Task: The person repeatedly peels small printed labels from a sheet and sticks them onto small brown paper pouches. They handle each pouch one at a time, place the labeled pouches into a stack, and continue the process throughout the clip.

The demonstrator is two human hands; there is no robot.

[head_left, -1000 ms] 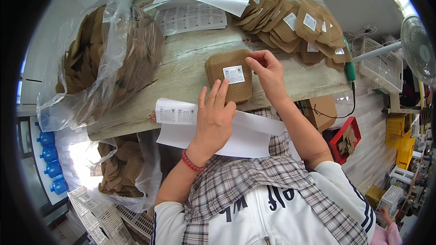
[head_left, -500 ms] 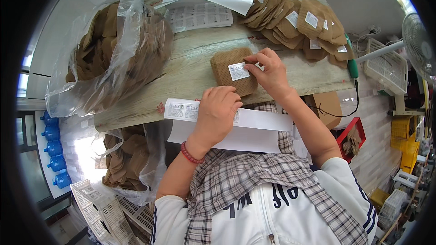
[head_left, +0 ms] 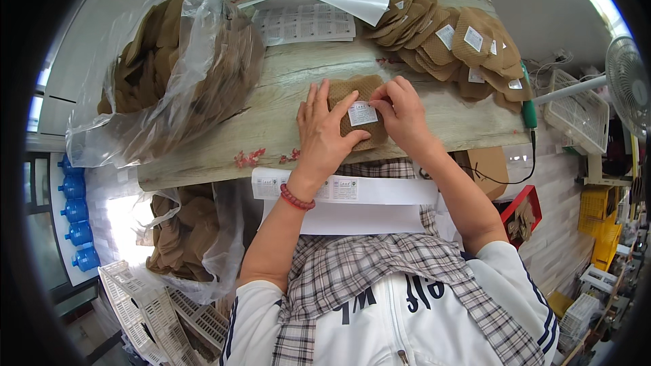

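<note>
While both hands, left hand (head_left: 324, 134) and right hand (head_left: 404, 116), press flat the brown pouch (head_left: 359, 118), bare table edge (head_left: 203, 166) lies near.

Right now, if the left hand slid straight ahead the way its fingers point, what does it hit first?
Probably the sheet of white labels at the far side of the wooden table; the left hand points up-table over bare wood. Depth is unclear.

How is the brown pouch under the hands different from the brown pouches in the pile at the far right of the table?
The brown pouch under the hands lies alone and flat, pressed by the left hand and right hand; the piled pouches overlap one another, untouched. The single pouch sits near the table's front edge; the pile lies farther back. All are brown with a white label.
</note>
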